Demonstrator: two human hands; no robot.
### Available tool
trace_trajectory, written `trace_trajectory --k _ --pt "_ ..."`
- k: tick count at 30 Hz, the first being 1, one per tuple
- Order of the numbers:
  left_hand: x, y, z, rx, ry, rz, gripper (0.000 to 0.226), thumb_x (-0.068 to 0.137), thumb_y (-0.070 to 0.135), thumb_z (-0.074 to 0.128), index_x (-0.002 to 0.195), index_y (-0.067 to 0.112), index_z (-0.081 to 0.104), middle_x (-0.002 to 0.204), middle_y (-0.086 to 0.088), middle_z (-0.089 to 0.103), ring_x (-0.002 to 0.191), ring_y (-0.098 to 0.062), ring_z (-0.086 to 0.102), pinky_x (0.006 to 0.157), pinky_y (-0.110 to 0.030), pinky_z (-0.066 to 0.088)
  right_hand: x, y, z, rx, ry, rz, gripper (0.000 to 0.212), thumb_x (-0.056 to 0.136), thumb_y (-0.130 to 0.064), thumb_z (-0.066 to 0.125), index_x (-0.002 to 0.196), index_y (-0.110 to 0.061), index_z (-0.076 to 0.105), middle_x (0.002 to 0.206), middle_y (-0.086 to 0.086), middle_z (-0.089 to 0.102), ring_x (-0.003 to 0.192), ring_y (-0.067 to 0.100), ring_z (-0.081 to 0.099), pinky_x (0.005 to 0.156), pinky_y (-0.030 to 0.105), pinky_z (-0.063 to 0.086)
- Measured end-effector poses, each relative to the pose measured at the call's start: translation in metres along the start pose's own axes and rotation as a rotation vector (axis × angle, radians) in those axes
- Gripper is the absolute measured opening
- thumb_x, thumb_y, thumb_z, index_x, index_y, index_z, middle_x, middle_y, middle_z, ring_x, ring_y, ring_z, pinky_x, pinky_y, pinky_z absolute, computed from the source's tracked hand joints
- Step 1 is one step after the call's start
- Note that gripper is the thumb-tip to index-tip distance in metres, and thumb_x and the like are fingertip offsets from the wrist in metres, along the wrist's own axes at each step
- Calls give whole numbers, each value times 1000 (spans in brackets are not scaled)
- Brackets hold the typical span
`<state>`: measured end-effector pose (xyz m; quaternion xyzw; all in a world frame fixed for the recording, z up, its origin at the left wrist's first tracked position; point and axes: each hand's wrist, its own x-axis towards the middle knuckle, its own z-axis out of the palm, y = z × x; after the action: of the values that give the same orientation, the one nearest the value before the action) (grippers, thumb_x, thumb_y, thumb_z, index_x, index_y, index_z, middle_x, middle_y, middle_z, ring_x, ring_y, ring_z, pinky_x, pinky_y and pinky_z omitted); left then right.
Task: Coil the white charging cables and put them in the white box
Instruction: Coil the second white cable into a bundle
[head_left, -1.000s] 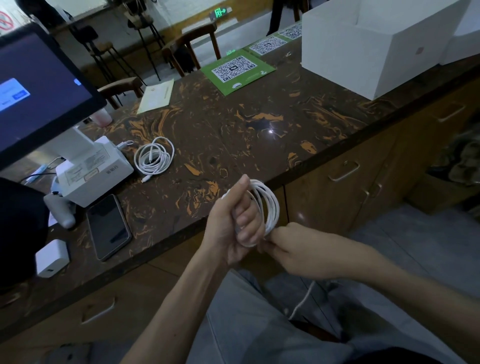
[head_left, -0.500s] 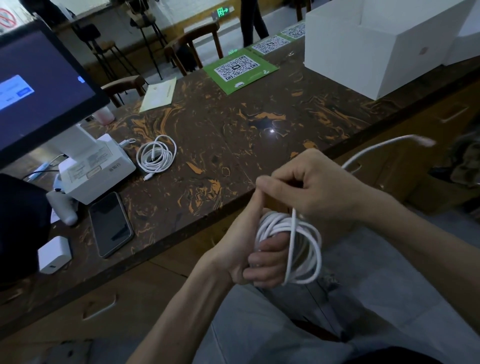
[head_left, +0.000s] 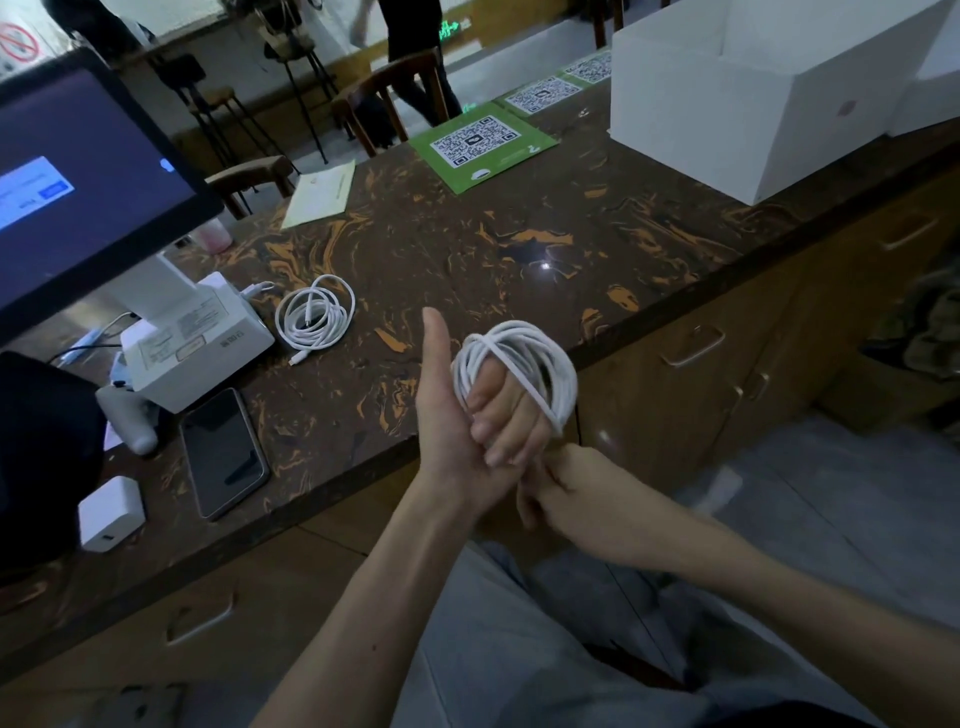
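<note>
One white cable (head_left: 514, 371) sits nearly fully coiled around the left hand (head_left: 467, 415) fingers, right hand (head_left: 563, 480) grip pinching its tail below; second coil (head_left: 315, 317) lies on the desk (head_left: 467, 249), well short of the white box (head_left: 737, 98); neither boxed.

1. I'm seeing a white cable (head_left: 519, 364) looped round the fingers of the left hand (head_left: 467, 431).
2. A second white cable coil (head_left: 314, 314) lies on the counter (head_left: 467, 249), which is dark brown with orange marbled swirls.
3. White box (head_left: 753, 104) at the far right.
4. Green placard (head_left: 480, 145) with a black-and-white QR pattern.
5. Black phone (head_left: 223, 452), white charger block (head_left: 111, 512).
6. The monitor screen (head_left: 78, 192) glows dark purple with a pale blue dialog.
7. Grey trousers (head_left: 519, 649) below.
</note>
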<state>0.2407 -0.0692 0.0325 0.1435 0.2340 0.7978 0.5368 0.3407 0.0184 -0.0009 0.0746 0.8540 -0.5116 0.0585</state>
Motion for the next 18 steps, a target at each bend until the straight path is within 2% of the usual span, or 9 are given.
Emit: trace_trajectory --k 1,3,4,7,10,13,15,17,18 --pt "1 2 -7 86 46 10 73 96 70 38 45 17 35 35 1 27 25 -10 34 30 -16 30 -6 -2 -3 -46 -53 -46 47 109 -31 34 69 -30 59 61 -15 62 59 1 59 62 19 47" --pt "-3 6 -17 245 140 8 74 96 69 39 45 16 40 34 1 26 24 -11 32 31 -16 28 -16 -11 -15 -211 -112 -106 45 108 -38 32 71 -32 58 64 -12 62 61 5 61 67 29 55" --pt "-7 7 -22 304 181 9 73 95 69 40 45 16 41 34 1 28 24 -11 31 32 -16 28 -21 -14 -22 -254 -111 -105 45 107 -42 33 70 -31 58 61 -9 61 58 6 61 64 32 56" --pt "-14 9 -29 419 238 -50 71 90 72 49 46 16 40 33 1 31 24 -12 29 33 -15 29 -29 -26 -49 -445 73 -215 57 100 -58 29 63 -23 56 50 -5 51 51 7 54 49 22 44" --pt "-20 -3 -24 422 189 -176 70 84 72 56 45 16 43 32 2 31 23 -11 29 33 -16 18 -25 -37 -74 -533 254 -405 58 99 -55 37 53 -21 46 42 -7 38 40 13 43 40 22 33" --pt "-22 -16 -11 352 61 -249 69 89 69 49 45 16 45 32 3 32 23 -11 26 32 -19 11 -8 -36 -80 -474 358 -527 54 99 -44 52 51 -20 52 41 -7 43 36 13 42 39 24 33" --pt "-21 -22 -3 253 -16 -282 72 92 68 42 45 15 40 33 0 27 24 -14 21 32 -21 8 4 -33 -78 -340 438 -552 47 98 -37 58 57 -15 54 43 -6 45 38 12 42 41 23 33" --pt "-20 -27 2 141 -97 -306 72 94 69 35 46 15 35 34 -1 25 25 -14 18 31 -22 7 12 -28 -76 -134 416 -511 38 97 -38 59 68 -14 58 48 -4 49 41 12 44 43 22 34" --pt "-20 -28 3 108 -136 -314 72 94 70 35 46 16 35 34 -1 26 24 -14 17 30 -22 9 13 -28 -74 -58 354 -481 38 97 -43 57 73 -14 60 52 1 53 44 13 47 44 27 37"
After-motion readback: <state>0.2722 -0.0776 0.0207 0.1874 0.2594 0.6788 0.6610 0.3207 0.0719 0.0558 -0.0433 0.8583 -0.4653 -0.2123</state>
